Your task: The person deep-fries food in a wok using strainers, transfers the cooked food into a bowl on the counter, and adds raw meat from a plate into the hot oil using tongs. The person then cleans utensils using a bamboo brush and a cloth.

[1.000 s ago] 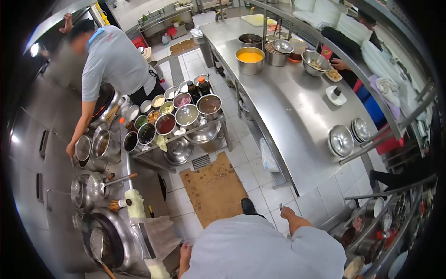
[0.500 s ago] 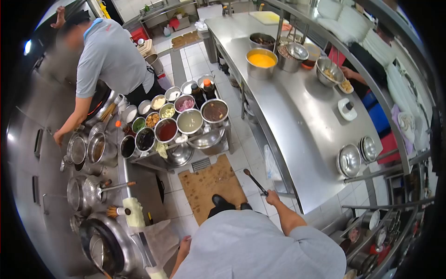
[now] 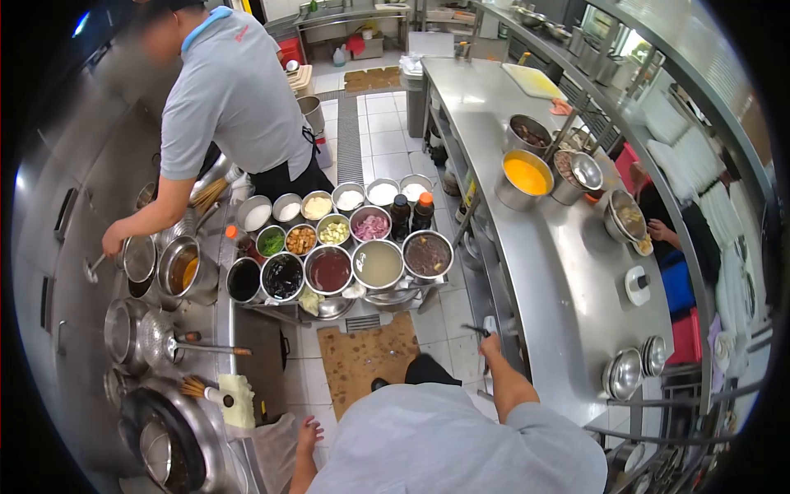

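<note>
My right hand (image 3: 491,344) is closed around a long dark-handled utensil (image 3: 475,329), held low beside the steel counter on the right. Its kind is hard to make out. At my left side, my left hand (image 3: 309,435) hangs with fingers apart and holds nothing, near a cloth (image 3: 274,449) draped at the stove edge. Ahead stands a rack of steel pots of sauces and ingredients, among them a red-brown sauce (image 3: 329,269), a cloudy liquid (image 3: 378,263) and chopped purple onion (image 3: 371,227).
On the left a co-worker (image 3: 230,99) reaches over the stove with a ladle (image 3: 93,269). A wok (image 3: 212,449) sits near me. The right counter (image 3: 568,288) bears a pot of orange liquid (image 3: 527,174) and stacked bowls (image 3: 623,375). A brown mat (image 3: 362,354) covers the floor ahead.
My view has moved forward, nearer the rack of pots. The utensil in my right hand has swung and looks shorter. My left hand's fingers have spread. The co-worker now shows a ladle.
</note>
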Demonstrator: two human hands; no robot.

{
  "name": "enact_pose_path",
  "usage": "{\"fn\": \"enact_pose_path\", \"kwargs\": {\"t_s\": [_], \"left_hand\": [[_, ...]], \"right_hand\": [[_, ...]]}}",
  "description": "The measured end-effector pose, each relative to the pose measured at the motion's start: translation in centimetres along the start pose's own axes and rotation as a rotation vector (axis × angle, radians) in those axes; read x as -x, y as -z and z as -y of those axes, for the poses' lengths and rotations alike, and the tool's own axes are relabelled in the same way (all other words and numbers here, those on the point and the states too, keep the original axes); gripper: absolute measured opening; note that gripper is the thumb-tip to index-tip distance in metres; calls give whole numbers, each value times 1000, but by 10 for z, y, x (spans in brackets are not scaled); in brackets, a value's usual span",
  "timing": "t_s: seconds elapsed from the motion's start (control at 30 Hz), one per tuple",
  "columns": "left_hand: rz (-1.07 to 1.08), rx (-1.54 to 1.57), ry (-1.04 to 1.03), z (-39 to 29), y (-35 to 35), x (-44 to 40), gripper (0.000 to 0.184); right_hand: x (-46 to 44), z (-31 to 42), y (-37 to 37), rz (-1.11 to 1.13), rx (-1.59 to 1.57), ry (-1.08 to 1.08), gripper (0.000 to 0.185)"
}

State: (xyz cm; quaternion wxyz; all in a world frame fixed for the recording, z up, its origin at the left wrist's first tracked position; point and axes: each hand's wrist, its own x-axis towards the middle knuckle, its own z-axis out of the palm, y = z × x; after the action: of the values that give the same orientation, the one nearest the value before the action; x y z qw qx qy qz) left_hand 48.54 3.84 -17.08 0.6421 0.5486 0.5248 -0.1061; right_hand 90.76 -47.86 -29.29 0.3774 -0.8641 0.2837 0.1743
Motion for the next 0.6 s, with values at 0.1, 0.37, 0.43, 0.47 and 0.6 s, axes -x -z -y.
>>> {"fn": "enact_pose_path", "kwargs": {"t_s": [0.1, 0.37, 0.43, 0.47, 0.6], "left_hand": [[-78, 16, 43, 13, 10, -6, 44], [-155, -94, -18, 38, -27, 40, 27], [-162, -169, -35, 38, -41, 55, 22], [-165, -188, -50, 37, -45, 60, 19], [-188, -149, -38, 13, -51, 79, 17]], "right_hand": [[-57, 58, -18, -117, -36, 187, 24], [-153, 287, -22, 12, -636, 139, 43], [-187, 321, -32, -11, -814, 166, 44], [-200, 339, -35, -26, -856, 165, 45], [-271, 373, -48, -87, -768, 213, 53]]}}
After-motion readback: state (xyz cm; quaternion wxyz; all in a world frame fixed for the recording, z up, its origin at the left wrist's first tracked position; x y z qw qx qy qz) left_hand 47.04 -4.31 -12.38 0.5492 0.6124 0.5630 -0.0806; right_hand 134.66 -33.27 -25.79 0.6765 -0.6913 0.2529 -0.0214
